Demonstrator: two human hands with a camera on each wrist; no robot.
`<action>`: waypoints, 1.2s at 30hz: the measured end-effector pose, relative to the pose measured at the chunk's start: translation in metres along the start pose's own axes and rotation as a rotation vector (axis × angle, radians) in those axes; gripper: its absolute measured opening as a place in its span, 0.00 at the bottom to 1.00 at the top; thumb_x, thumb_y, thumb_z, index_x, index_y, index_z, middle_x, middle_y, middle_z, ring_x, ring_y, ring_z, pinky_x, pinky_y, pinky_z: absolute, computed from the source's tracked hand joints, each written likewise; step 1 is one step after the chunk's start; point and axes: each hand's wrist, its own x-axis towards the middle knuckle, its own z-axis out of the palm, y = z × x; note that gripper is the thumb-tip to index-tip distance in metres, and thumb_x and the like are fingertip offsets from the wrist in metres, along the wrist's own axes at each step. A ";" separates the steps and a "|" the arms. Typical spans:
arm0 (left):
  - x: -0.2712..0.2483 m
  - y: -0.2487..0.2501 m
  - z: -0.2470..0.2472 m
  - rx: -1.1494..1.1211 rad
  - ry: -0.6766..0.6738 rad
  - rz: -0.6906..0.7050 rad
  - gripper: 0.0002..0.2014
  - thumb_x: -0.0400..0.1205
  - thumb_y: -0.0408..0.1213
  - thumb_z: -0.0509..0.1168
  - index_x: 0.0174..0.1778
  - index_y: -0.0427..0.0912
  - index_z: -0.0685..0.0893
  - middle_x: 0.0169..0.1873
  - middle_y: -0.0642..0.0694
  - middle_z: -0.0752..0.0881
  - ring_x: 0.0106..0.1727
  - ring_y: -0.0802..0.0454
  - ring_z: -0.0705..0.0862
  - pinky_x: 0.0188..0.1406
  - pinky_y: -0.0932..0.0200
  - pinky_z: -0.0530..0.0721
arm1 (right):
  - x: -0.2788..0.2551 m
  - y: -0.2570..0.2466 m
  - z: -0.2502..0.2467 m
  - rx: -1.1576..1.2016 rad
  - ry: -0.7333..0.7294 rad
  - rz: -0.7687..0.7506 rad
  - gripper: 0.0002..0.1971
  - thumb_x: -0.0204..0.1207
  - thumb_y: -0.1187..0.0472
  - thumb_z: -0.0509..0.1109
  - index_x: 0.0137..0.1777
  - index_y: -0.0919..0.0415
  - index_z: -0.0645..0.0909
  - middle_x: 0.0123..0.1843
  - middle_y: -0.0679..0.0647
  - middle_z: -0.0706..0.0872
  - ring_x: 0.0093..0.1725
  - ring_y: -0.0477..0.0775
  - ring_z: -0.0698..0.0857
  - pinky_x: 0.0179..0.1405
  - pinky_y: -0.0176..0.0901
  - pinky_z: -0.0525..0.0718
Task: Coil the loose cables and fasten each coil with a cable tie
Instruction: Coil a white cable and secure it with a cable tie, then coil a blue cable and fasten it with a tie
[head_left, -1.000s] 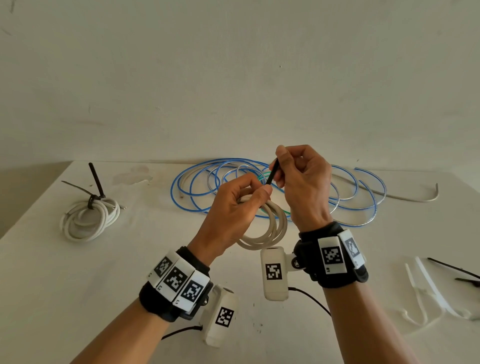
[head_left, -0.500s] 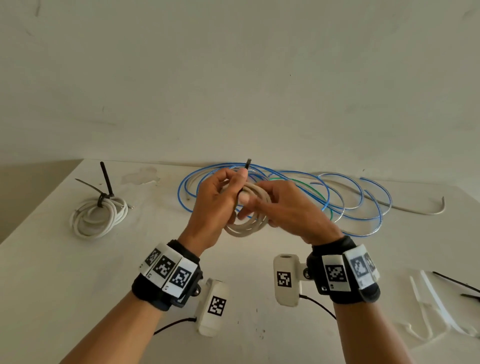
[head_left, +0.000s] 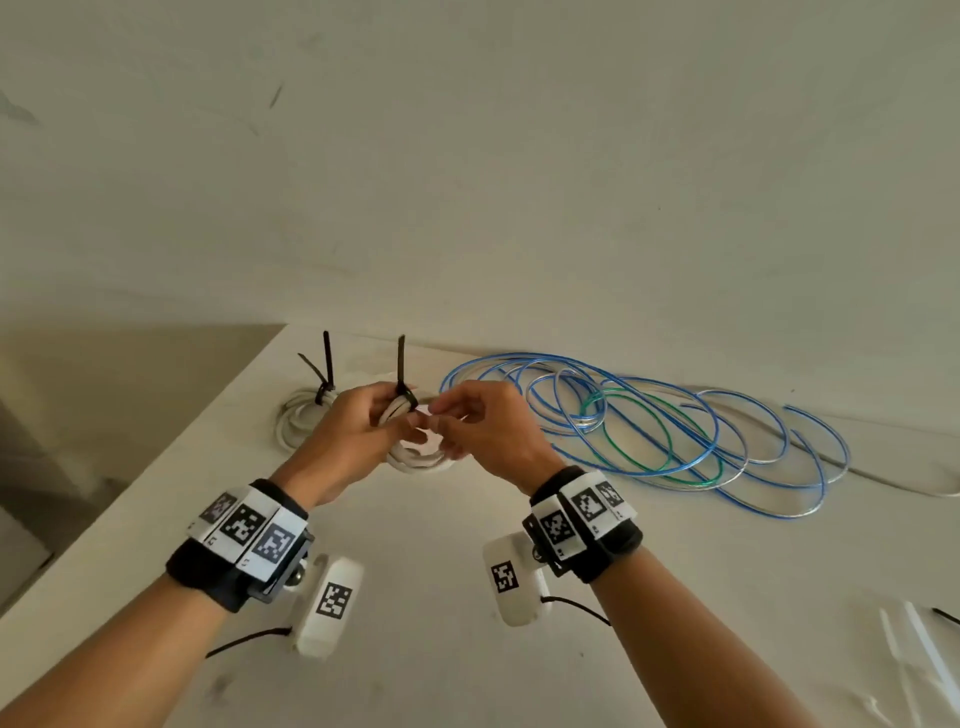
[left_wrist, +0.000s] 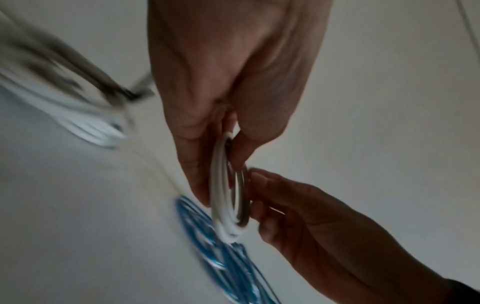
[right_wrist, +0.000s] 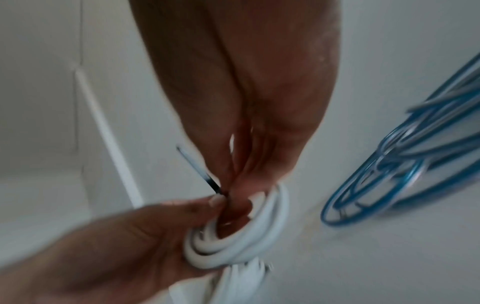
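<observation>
A small white cable coil (head_left: 415, 460) is held above the table between both hands. A black cable tie (head_left: 401, 364) is wrapped round its top, its tail pointing straight up. My left hand (head_left: 400, 421) grips the coil (left_wrist: 223, 185) by its left side, just under the tie. My right hand (head_left: 441, 415) pinches the coil (right_wrist: 241, 226) from the right, with fingertips reaching into its middle beside the tie tail (right_wrist: 200, 170). The tie's head is hidden by fingers. Loose blue cable (head_left: 649, 426) lies in wide loops to the right.
A second white coil (head_left: 298, 415), bound with black ties (head_left: 326, 364), lies on the table just behind my left hand. Spare white ties (head_left: 914, 654) and a black one (head_left: 945, 616) lie at the near right. The table's left edge (head_left: 156, 478) runs close by.
My right hand let go of the black tie's tail and came down onto the coil. Both hands carried the coil left and away, towards the tied white coil.
</observation>
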 end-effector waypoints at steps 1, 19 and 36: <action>-0.008 -0.008 -0.015 0.032 0.023 -0.026 0.11 0.85 0.33 0.70 0.62 0.46 0.87 0.46 0.47 0.93 0.50 0.48 0.92 0.48 0.51 0.88 | 0.002 0.002 0.013 -0.073 0.084 -0.016 0.05 0.76 0.63 0.80 0.45 0.58 0.86 0.37 0.56 0.90 0.31 0.49 0.86 0.37 0.47 0.89; -0.033 -0.036 -0.082 0.760 0.402 -0.110 0.19 0.73 0.29 0.77 0.55 0.33 0.76 0.59 0.30 0.77 0.60 0.29 0.77 0.58 0.39 0.77 | -0.008 0.011 0.036 -0.826 -0.246 0.096 0.20 0.83 0.46 0.72 0.68 0.57 0.81 0.72 0.58 0.78 0.73 0.61 0.76 0.70 0.56 0.77; 0.025 0.026 0.096 0.571 -0.211 0.298 0.36 0.80 0.36 0.74 0.82 0.40 0.65 0.73 0.41 0.72 0.69 0.46 0.77 0.68 0.54 0.76 | -0.028 0.040 -0.077 -0.686 0.406 0.158 0.09 0.79 0.64 0.67 0.49 0.61 0.90 0.48 0.56 0.93 0.52 0.62 0.88 0.54 0.55 0.85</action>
